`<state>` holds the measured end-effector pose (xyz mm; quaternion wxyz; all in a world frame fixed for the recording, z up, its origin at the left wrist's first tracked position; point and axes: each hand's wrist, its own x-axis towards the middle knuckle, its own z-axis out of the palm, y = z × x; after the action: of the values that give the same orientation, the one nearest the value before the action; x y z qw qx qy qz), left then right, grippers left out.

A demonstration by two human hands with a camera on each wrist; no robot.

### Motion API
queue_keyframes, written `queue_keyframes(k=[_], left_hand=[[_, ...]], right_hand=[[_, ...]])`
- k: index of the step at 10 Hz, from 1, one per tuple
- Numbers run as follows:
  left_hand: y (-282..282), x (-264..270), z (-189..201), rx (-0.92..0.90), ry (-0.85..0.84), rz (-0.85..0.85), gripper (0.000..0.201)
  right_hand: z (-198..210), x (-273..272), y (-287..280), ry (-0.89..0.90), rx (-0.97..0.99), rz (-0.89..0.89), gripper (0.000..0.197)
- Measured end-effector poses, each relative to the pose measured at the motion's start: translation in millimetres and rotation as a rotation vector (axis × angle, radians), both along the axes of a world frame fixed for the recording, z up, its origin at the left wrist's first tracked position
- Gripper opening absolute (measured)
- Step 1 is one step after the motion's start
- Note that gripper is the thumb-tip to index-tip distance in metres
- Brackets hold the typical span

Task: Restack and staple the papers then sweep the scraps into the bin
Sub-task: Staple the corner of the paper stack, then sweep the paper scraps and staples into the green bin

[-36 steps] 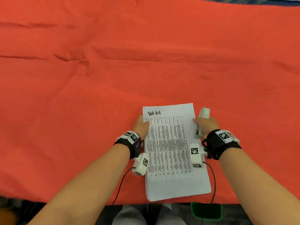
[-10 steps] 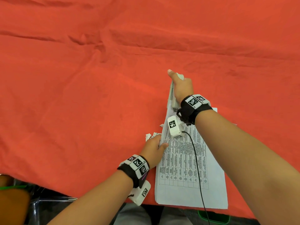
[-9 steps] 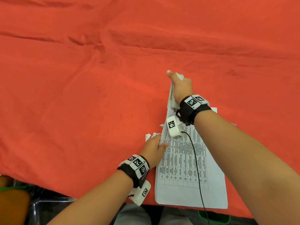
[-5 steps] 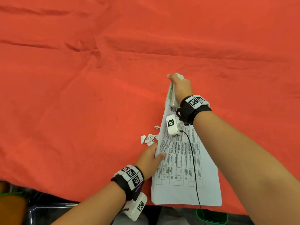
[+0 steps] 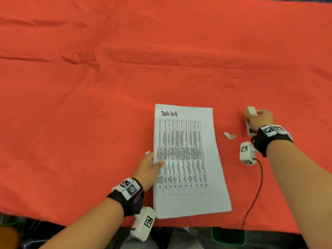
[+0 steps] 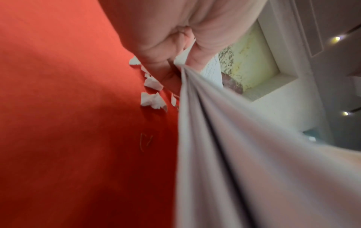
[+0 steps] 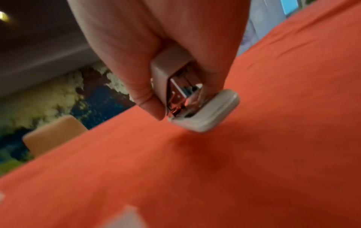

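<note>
1. Now my left hand [image 5: 147, 168] pinches the left edge of the papers [image 5: 186, 159], thumb on top, fingers [image 6: 156, 61] underneath; this keeps the sheets squared on the bench [image 5: 89, 105].
2. My right hand [image 5: 260, 119] has its fingers wrapped round the stapler [image 5: 250, 119], held well right of the stack, clear of the page.
3. Scraps [image 6: 152, 98] lie by my left hand; one scrap [image 5: 229, 136] lies between stack and stapler. Sweeping judged not begun.
4. Bin: not identifiable.

Orange-red cloth [image 5: 89, 123]; white papers [image 5: 186, 159], black table print; white scraps [image 6: 152, 100]; white stapler [image 7: 205, 117], chrome inside.
</note>
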<state>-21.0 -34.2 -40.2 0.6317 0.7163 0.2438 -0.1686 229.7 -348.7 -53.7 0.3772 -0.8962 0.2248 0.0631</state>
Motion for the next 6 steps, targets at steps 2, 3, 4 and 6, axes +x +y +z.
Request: queue_keyframes(k=[2,3,4,6], left_hand=[[30,17,23,0.015,-0.015,0.193,0.023],[62,23,37,0.032,-0.017,0.286,0.02],[108,23,45,0.073,0.001,0.339,0.019],[198,14,51,0.137,0.102,0.349,0.02]], right_hand=[[-20,-14,-28,0.029,-0.233,0.121,0.039],[-16,-19,-38,0.098,-0.334,0.183,0.07],[-2,-57,-46,-0.059,-0.358,0.175,0.077],[-18,-258,-67,0.148,0.03,0.429,0.046]])
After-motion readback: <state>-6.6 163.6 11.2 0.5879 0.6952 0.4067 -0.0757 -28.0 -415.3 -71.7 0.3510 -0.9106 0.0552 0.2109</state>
